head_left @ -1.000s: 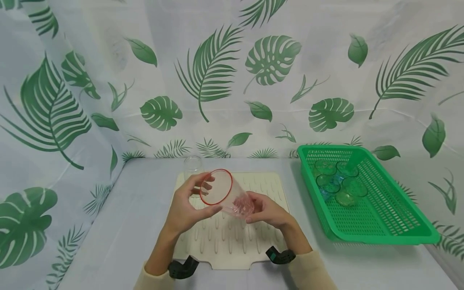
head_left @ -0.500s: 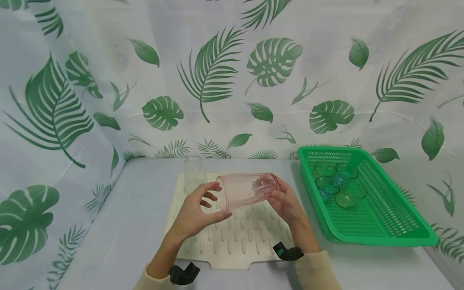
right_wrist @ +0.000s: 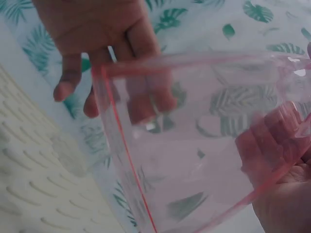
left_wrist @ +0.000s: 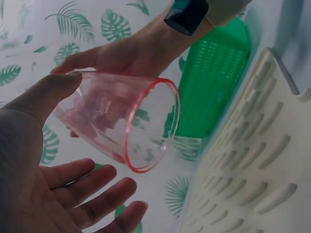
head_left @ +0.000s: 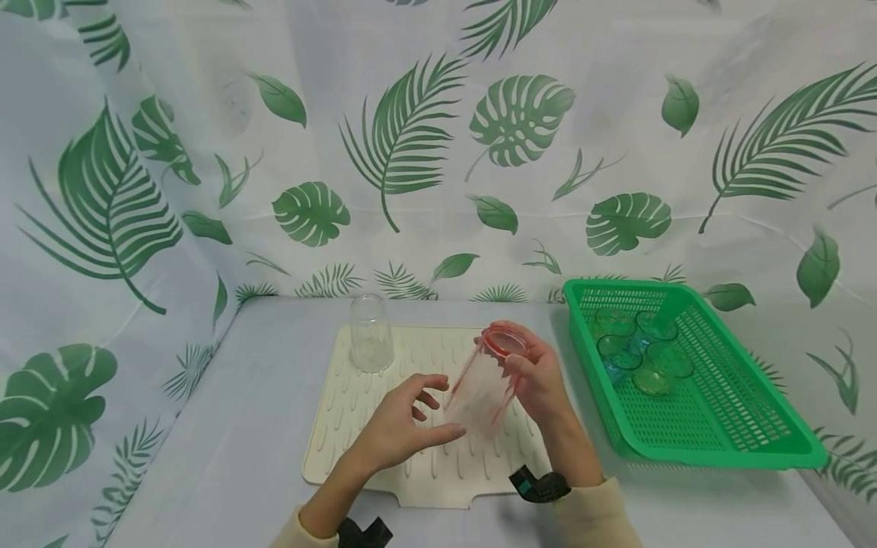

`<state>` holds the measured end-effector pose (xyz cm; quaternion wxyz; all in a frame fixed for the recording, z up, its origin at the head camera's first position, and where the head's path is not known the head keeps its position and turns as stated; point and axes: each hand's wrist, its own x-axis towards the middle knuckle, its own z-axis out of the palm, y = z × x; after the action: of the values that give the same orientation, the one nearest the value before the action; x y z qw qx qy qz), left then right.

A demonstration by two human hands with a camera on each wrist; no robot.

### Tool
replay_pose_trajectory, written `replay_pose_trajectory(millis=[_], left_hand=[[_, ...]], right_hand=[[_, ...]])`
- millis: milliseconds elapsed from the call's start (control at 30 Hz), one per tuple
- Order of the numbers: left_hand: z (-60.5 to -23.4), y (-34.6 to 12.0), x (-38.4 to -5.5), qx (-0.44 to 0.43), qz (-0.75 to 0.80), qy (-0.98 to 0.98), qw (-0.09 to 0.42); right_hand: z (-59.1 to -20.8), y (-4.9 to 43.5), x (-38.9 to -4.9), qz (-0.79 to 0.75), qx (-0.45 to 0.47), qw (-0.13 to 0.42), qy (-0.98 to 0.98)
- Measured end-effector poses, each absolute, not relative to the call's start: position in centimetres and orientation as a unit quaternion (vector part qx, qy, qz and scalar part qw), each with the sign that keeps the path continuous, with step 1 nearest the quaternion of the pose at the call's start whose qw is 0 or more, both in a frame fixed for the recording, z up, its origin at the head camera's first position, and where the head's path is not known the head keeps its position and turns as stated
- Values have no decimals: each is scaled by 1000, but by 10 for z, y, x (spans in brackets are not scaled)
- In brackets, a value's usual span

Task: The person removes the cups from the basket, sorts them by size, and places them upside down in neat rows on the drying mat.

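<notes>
A pink transparent drinking glass (head_left: 479, 392) hangs tilted over the cream ridged draining mat (head_left: 349, 449), its base up and its mouth pointing down. My right hand (head_left: 541, 380) grips it near the base. Beside its left side, my left hand (head_left: 407, 422) has fingers and thumb spread apart. In the left wrist view the left thumb overlaps the base end of the glass, while the left fingers (left_wrist: 92, 191) stay below its wall. A clear glass (head_left: 371, 339) stands upside down at the mat's back left corner.
At the right, a green plastic basket (head_left: 719, 457) contains several tinted glasses (head_left: 654, 378). A white table (head_left: 226, 426) bears the mat and basket. Behind it hangs a leaf-patterned curtain (head_left: 425, 251). Each wrist wears a black camera (head_left: 541, 485).
The pink glass has turned from mouth facing left to mouth down, its base now raised in my right hand. My left hand has drawn lower and come off the rim.
</notes>
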<state>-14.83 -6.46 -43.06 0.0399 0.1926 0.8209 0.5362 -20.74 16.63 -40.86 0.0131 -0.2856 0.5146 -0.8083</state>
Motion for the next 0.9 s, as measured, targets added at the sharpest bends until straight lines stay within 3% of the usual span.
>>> replay_pose_trajectory(millis=[300, 600, 900], left_hand=[[-435, -85, -135, 169, 479, 861, 19], [-449, -123, -114, 85, 435, 896, -13], [-470, -157, -99, 38, 359, 932, -41]], right_hand=[[-408, 157, -203, -785, -287, -6, 550], [-409, 151, -208, -759, -284, -32, 585], [-410, 144, -213, -716, -238, -57, 654]])
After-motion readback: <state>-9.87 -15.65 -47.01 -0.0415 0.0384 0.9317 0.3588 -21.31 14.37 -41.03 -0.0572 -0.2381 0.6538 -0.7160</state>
